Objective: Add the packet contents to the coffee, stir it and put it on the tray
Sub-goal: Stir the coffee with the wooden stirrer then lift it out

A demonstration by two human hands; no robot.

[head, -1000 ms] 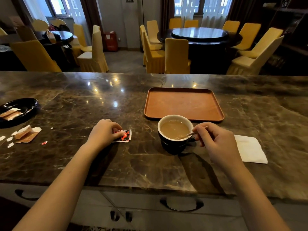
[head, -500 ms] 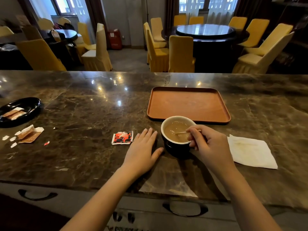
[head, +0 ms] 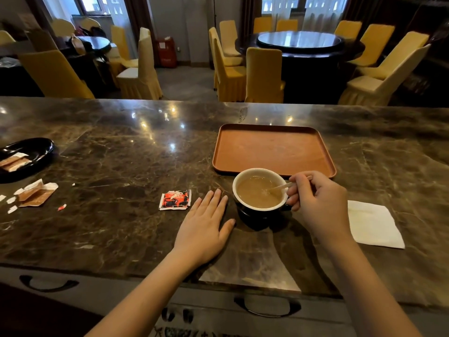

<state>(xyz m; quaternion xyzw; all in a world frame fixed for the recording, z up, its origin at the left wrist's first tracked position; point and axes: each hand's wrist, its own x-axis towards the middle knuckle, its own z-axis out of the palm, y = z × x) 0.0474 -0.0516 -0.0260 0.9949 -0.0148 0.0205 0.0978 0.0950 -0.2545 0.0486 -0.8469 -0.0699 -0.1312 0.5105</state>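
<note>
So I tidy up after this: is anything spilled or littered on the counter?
No spill shows around the cup. The litter is on the counter: an opened red packet left of the left hand, plus torn brown packets and paper scraps at the far left.

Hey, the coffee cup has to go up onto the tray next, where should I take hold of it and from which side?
Probably by the sides of the dark body, below the white rim of the cup, coming in from the left with the left hand, which lies flat beside it. The right hand covers the right side, pinching the stirrer. The cup is full, so lift level.
</note>
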